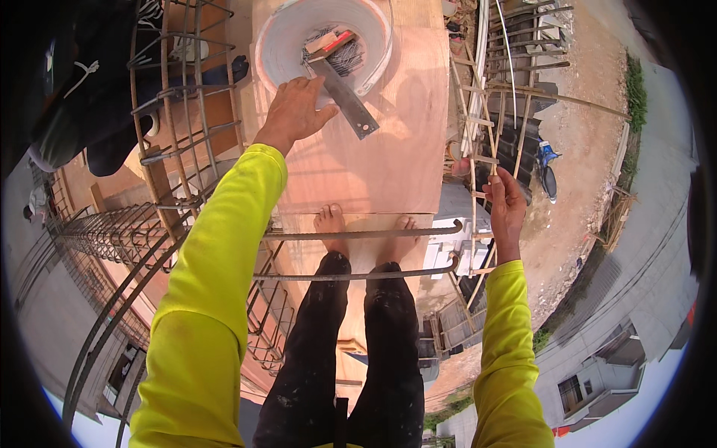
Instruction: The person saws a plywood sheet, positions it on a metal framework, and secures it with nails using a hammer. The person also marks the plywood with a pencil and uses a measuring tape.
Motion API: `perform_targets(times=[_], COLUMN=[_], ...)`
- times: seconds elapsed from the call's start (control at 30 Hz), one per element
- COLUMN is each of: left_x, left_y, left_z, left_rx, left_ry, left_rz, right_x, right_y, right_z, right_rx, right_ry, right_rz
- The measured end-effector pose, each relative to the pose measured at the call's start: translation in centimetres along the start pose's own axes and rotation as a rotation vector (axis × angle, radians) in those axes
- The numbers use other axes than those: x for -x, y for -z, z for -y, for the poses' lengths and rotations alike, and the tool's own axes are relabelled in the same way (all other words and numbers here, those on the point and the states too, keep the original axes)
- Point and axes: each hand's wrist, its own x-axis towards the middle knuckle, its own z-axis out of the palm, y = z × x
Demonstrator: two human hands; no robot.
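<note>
A white bucket (270, 52) stands on the plywood at the far middle, with a heap of nails (345, 60) in it. Leaning out over its near rim is a try square (345, 98), its dark metal blade pointing toward me and its red and wooden stock lying among the nails. My left hand (297, 110) reaches to the bucket's near rim, open, with thumb apart and fingertips close beside the blade; whether they touch it I cannot tell. Off to the right, my right hand (508, 209) is closed in a pinch over the plywood's side. What it holds, if anything, is too small to make out.
My bare feet (329, 219) stand on the plywood sheet (403, 164). Two hooked steel bars (373, 236) cross before my legs. A rebar cage (175, 97) rises at the left, near a person in dark clothes (97, 89). Bamboo scaffolding (478, 134) and a drop lie at the right.
</note>
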Motion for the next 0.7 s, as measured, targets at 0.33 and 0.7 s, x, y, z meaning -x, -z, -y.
perform_targets(times=[0.33, 0.7], left_x=[0.0, 0.4], left_y=[-2.1, -0.5], left_z=[1.4, 3.2], left_rx=[-0.121, 0.663], left_ry=[-0.205, 0.13], left_rz=[0.054, 0.098], right_x=[-5.3, -1.2], right_y=[-17.8, -8.4], right_z=[14.2, 15.4], right_rx=[0.706, 0.176], right_ry=[0.521, 0.302], right_rz=[0.598, 0.855])
